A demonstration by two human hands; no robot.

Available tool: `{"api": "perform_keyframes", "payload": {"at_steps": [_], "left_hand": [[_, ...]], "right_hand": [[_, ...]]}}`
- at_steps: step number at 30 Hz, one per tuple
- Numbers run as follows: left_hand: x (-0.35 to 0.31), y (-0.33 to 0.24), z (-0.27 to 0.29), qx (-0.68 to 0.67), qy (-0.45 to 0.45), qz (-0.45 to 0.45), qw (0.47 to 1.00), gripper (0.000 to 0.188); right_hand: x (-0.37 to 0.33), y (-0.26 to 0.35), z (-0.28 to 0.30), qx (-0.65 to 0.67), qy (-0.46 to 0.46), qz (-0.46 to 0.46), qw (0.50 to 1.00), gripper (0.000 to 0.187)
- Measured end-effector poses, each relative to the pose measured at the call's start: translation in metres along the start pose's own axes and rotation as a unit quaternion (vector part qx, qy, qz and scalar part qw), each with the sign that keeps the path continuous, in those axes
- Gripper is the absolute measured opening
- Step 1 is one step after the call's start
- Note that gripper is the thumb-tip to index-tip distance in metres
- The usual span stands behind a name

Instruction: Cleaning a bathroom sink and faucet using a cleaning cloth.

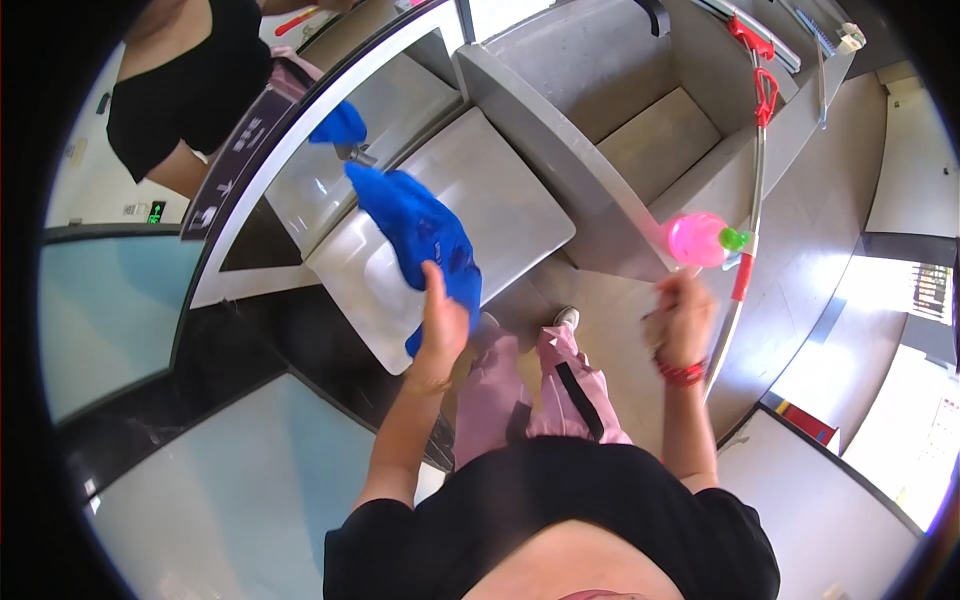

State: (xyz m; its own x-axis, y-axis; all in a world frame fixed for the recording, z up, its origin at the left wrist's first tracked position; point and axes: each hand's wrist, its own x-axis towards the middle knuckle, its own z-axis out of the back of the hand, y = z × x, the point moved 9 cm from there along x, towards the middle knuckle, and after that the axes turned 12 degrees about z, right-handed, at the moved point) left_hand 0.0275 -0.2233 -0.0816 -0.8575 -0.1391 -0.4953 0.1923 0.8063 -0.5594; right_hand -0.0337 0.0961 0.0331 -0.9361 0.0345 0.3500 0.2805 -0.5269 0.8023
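In front of me, a blue cloth (pixel 420 225) hangs over the white washbasin (pixel 500 170). My left hand (pixel 443 318) is closed on its lower part, thumb up, the other fingers mostly hidden. My right hand (pixel 682 318) is raised to the right and smeared by motion, with a red bracelet at the wrist. Just beyond it is a pink bottle (pixel 695 240) with a green cap (pixel 733 240), by the corner of a grey trough sink. Whether the right fingers touch the bottle cannot be made out.
A silver pole with red parts (pixel 765 100) leans along the deep grey trough sink (pixel 560 120). A blue brush (pixel 815 32) lies at the far right. The tap (pixel 358 155) stands beside a mirror on the left. Dark counter edging (pixel 270 340) and pale panels flank me.
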Motion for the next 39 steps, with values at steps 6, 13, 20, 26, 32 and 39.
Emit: {"api": "perform_keyframes", "payload": {"at_steps": [6,13,20,26,32,39], "left_hand": [[0.214,0.064,0.064,0.424,-0.118,-0.150,0.885,0.073],[0.333,0.049,0.069,0.766,-0.208,-0.206,0.573,0.075],[0.211,0.202,0.065,0.790,0.002,-0.206,0.578,0.058],[0.258,0.146,0.064,0.793,-0.066,-0.242,0.555,0.039],[0.354,0.068,0.103,0.846,-0.197,-0.254,0.426,0.067],[0.198,0.214,0.056,0.807,0.187,-0.081,0.554,0.050]], "right_hand": [[-0.193,-0.093,-0.121,0.208,0.178,-0.297,0.915,0.047],[-0.304,-0.143,-0.114,0.141,0.180,-0.577,0.784,0.046],[-0.294,-0.158,-0.130,0.149,0.202,-0.525,0.814,0.044],[-0.319,-0.197,-0.113,0.123,0.211,-0.535,0.808,0.044],[-0.323,-0.190,-0.119,0.087,0.243,-0.559,0.788,0.044],[-0.296,-0.192,-0.119,0.079,0.278,-0.511,0.809,0.041]]}}
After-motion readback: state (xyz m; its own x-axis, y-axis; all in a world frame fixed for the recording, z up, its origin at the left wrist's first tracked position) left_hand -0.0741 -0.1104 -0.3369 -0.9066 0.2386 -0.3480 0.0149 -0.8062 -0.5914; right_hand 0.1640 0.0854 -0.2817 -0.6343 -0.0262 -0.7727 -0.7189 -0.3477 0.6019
